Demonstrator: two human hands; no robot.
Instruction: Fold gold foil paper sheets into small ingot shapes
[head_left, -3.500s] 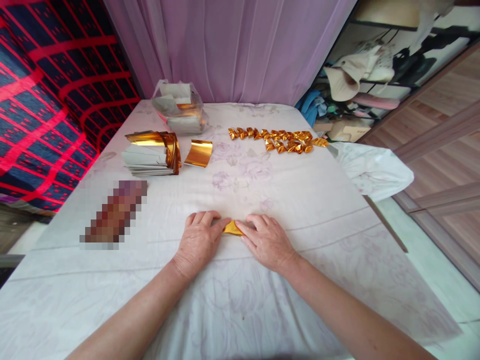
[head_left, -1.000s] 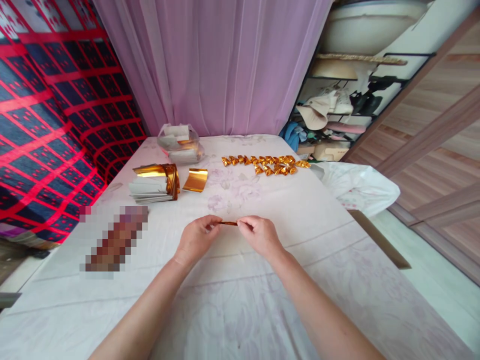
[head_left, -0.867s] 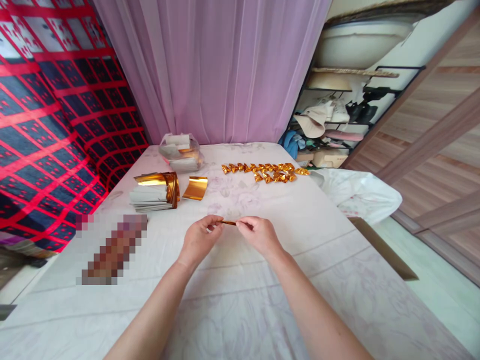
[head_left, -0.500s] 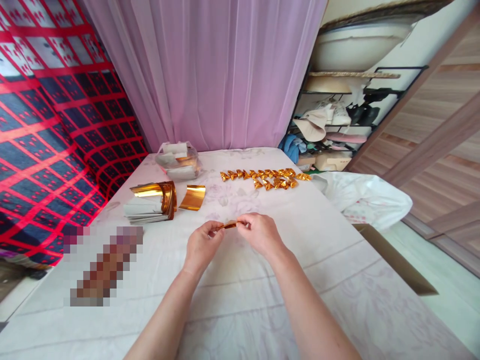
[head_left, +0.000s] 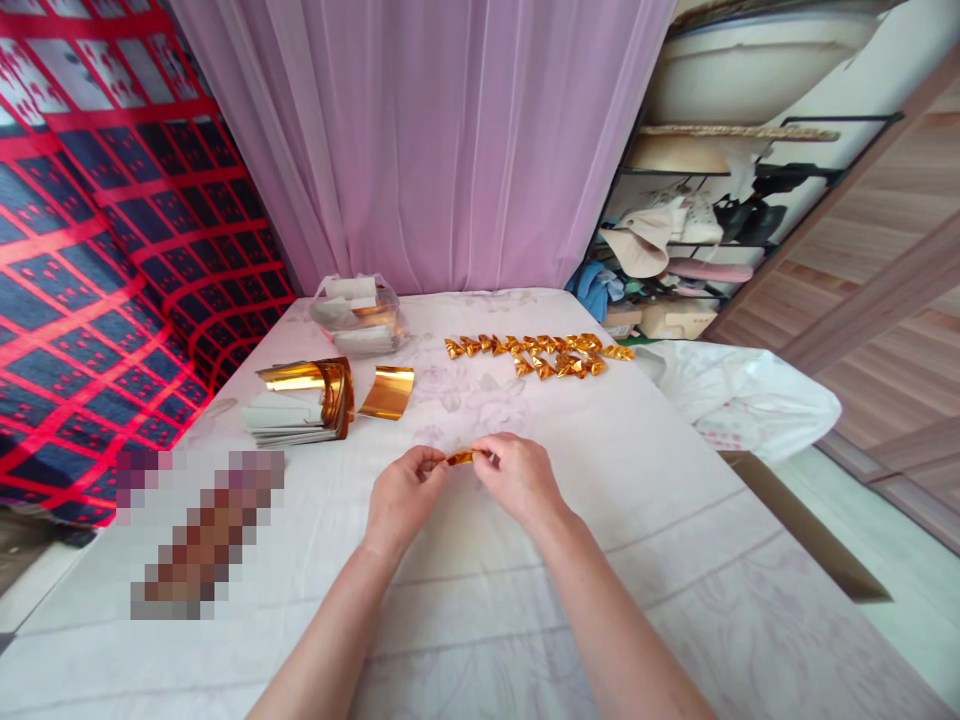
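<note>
Fingertips of the left hand [head_left: 405, 497] and right hand [head_left: 517, 478] pinch opposite ends of a folded gold foil strip [head_left: 460, 458], held just above the bedsheet [head_left: 600, 470]. Its long axis runs nine to three o'clock between equally near hands. Finished gold folded pieces [head_left: 541, 352] lie at one o'clock, the foil sheet stack [head_left: 300, 402] at ten.

On the table [head_left: 675, 520] a paper stack [head_left: 289, 412] lies near the left edge with a loose sheet [head_left: 388, 391] just right of it, a bag [head_left: 358, 315] behind at the far-left corner, and folded pieces [head_left: 541, 353] rowed toward the far-right edge.
</note>
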